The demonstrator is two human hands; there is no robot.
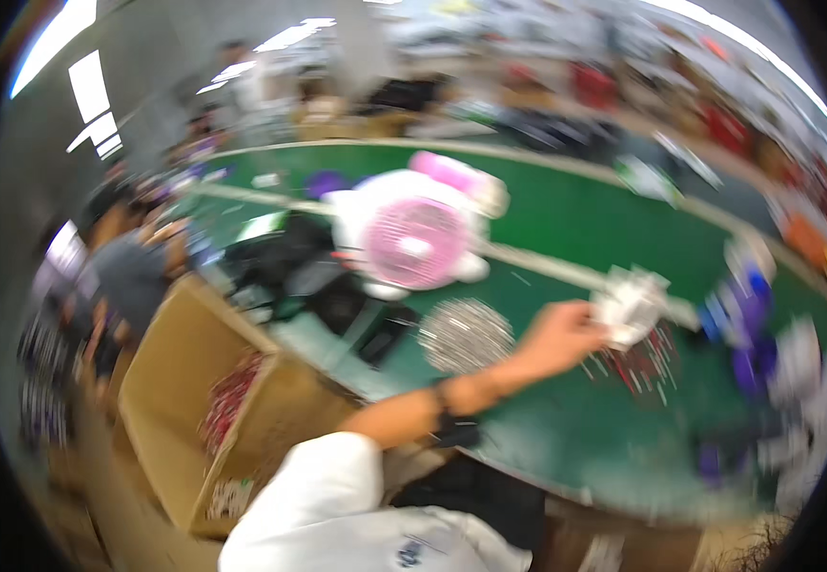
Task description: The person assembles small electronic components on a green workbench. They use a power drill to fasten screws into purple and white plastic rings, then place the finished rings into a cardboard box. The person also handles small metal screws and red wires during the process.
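Note:
My left hand (pixel 566 336) reaches across the green work surface, a dark band on its wrist. Its fingers are closed on a crumpled-looking white bundle (pixel 629 307), too blurred to name more exactly. Just below the bundle lie thin red and pale wire-like strips (pixel 637 370). Left of the hand, near the forearm, sits a round silvery mass (pixel 466 336) of metallic texture; whether it is a grille or a heap of small parts cannot be told. A white fan (pixel 413 238) with a pink round grille stands beyond it. My right hand is out of view.
At the left stands an open cardboard box (pixel 180 367) with red pieces inside. Black parts (pixel 323 281) lie between it and the fan. Purple and white items (pixel 742 329) stand at the right. People (pixel 132 276) sit along the left. A pale rail (pixel 547 264) crosses the bench.

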